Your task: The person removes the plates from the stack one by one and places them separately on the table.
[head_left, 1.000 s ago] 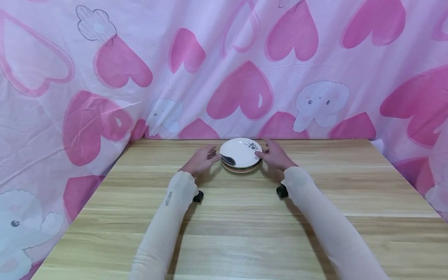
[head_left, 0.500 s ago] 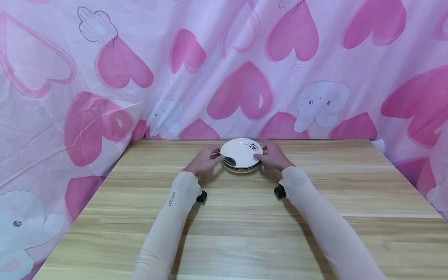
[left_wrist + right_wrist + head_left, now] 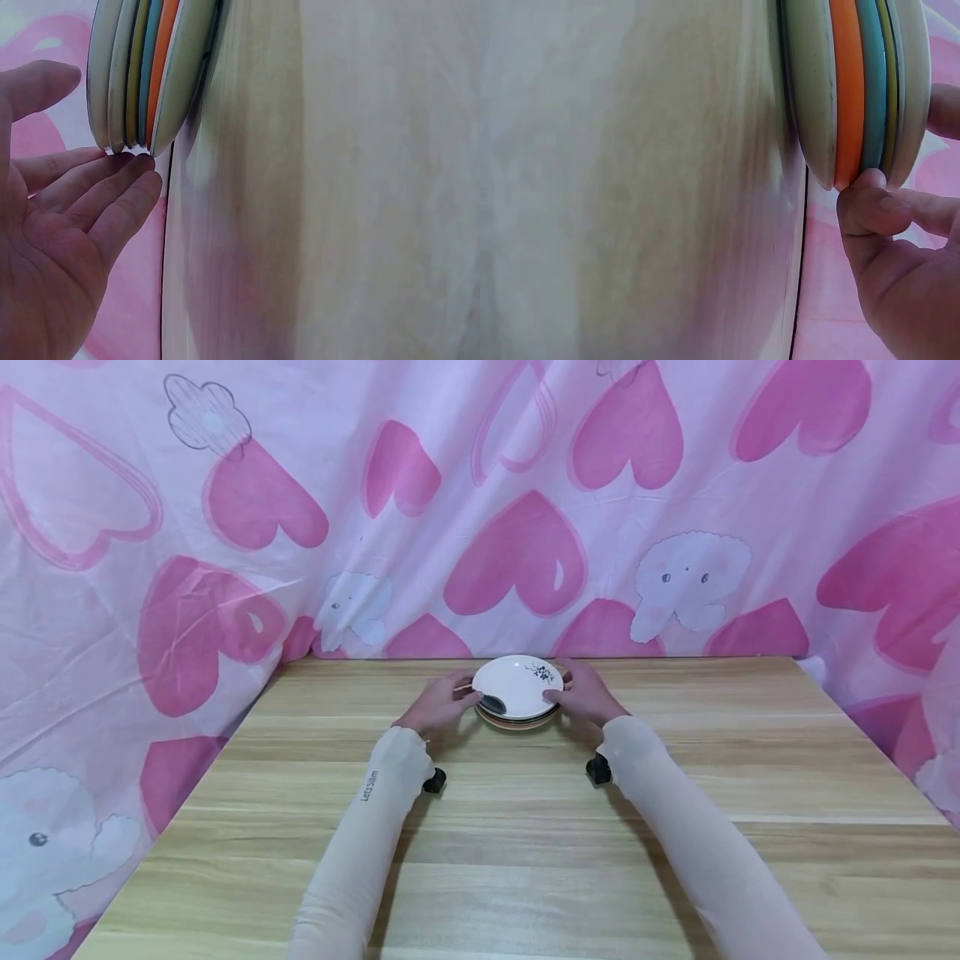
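A stack of plates (image 3: 517,681) lies at the far edge of the table. The top plate is white, with a dark floral print and a dark oval patch near its left rim. Seen edge-on in the left wrist view, the stack (image 3: 139,75) shows pale, yellow, teal and orange rims. My left hand (image 3: 437,700) is at its left side, straight fingertips touching the rims from beside and the thumb just off the top plate. At the opposite side my right hand (image 3: 588,693) grips the stack, its bent fingers against the rims (image 3: 870,97) and thumb at the top plate's edge.
The wooden table (image 3: 495,860) stretches toward me, the stack near its back edge. Behind and at both sides hangs a pink cloth (image 3: 420,527) printed with hearts and white animals. Dark wrist devices (image 3: 598,769) show below both sleeves.
My left hand has moved right until its fingers met the rims. The right hand has shifted slightly left and closer round the stack. The plates stay practically in place.
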### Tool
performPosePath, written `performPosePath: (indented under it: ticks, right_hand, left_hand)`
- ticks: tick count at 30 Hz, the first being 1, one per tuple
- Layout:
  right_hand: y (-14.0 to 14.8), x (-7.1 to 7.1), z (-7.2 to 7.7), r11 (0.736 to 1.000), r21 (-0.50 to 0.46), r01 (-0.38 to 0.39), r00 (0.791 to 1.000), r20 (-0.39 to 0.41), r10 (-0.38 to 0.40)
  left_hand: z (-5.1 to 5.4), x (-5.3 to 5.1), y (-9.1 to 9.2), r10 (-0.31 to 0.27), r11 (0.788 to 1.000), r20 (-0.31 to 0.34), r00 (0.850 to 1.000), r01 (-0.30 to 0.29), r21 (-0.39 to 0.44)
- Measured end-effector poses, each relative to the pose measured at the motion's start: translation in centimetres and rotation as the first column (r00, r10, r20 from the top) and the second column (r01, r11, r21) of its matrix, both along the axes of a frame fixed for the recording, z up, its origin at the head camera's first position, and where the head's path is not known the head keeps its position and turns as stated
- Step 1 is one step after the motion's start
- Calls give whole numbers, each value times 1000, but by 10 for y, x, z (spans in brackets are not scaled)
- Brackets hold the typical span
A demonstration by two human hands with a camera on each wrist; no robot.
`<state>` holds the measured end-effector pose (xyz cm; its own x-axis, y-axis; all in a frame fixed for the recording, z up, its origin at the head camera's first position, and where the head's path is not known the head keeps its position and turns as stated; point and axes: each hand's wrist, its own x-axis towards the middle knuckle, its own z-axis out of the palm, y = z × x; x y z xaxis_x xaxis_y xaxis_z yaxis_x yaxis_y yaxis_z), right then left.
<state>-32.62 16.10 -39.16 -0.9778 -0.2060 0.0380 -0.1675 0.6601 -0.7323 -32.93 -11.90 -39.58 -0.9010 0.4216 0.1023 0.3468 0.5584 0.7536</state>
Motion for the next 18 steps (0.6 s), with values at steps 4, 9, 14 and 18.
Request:
performPosePath:
  ticks: [4, 9, 14, 18]
  right_hand:
    - [-1, 1, 1, 1000, -13, 11, 1000, 24, -11]
    - [-2, 3, 2, 999, -31, 20, 999, 34, -19]
    - [-2, 4, 1, 998, -48, 30, 999, 44, -28]
    - [-2, 3, 0, 998, -55, 40, 998, 48, -37]
  left_hand:
    - [0, 0, 0, -1, 1000, 7, 1000, 1, 3]
    - [2, 2, 1, 6, 1000, 11, 1000, -6, -6]
    - [2, 2, 2, 6, 1000, -2, 1000, -6, -24]
    - [1, 2, 2, 7, 1000, -5, 1000, -7, -26]
